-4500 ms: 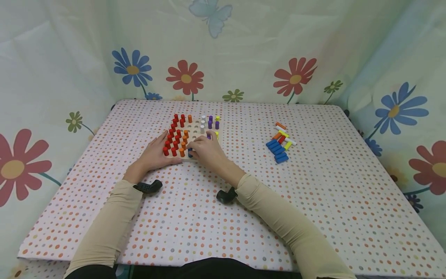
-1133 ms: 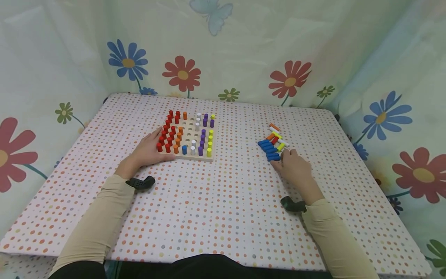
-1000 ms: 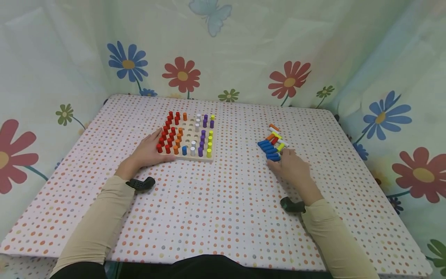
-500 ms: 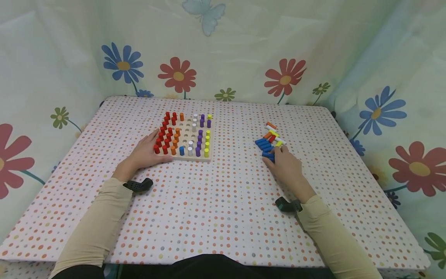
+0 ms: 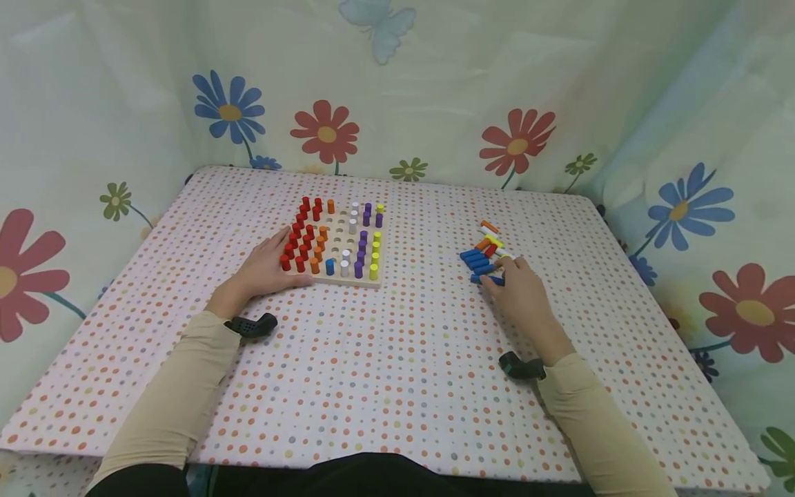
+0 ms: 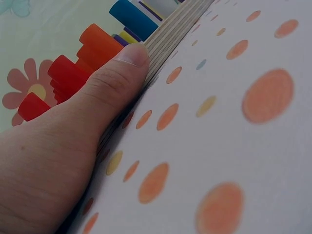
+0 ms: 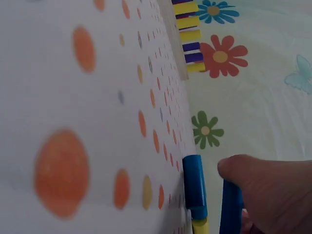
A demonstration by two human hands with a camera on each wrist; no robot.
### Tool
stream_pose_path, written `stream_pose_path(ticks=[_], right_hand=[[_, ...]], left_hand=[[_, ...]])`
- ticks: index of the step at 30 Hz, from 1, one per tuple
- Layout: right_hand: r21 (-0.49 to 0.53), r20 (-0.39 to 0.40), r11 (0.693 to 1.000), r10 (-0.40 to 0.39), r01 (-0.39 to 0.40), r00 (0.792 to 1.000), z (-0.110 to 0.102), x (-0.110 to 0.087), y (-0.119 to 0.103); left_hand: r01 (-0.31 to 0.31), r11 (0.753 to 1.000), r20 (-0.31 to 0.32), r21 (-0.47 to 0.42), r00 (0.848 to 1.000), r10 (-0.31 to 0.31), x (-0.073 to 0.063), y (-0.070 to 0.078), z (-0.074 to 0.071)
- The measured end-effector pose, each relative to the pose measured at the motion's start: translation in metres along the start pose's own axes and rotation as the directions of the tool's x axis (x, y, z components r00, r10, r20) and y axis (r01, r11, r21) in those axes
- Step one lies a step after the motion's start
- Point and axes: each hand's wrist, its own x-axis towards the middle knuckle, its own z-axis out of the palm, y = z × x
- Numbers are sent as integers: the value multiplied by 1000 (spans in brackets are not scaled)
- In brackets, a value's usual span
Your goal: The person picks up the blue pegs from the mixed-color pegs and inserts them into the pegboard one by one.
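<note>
In the head view my left hand (image 5: 261, 268) rests at the near left corner of a wooden pegboard (image 5: 332, 279). The left wrist view shows its thumb lying straight against the board's front edge, below red and orange pegs; the other fingers lie along the left side, partly hidden. Red pegs (image 5: 295, 240), orange pegs, white pegs, purple pegs and yellow pegs stand in the board. One blue peg (image 5: 329, 266) stands in its front row. To the right, my right hand (image 5: 523, 293) pinches another blue peg (image 7: 230, 209) between thumb and fingers, beside the loose pile.
Several loose blue pegs (image 5: 477, 259) lie side by side, with a red peg (image 5: 490, 250), orange, yellow and white pegs behind them. A dotted cloth (image 5: 397, 373) covers the table. A flowered curtain (image 5: 435, 90) hangs around the back and sides.
My right hand has moved from the board to the loose pegs on the right, leaving a blue peg standing in the front row, and now pinches another. The left hand stays at the board's corner.
</note>
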Motion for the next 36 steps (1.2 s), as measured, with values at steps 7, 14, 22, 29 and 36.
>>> stream_pose_path(ticks=[7,14,22,29,36], right_hand=[[81,-59,989,-120,124,991,-10,5,-4],[257,-14,951,-176,174,984,-21,20,-40],[380,118,899,-280,217,953,-29,44,-137],[330,103,876,-403,351,909,-12,61,-208],[321,103,825,-519,465,849,19,72,-229]], left_hand=[[-2,1000,0,7,1000,2,0,3,-2],[-8,1000,-7,23,1000,8,0,5,-7],[-18,1000,-11,5,1000,18,-2,3,-2],[-19,1000,-21,13,1000,20,-3,1,-1],[-20,999,-10,25,1000,20,-3,2,-1]])
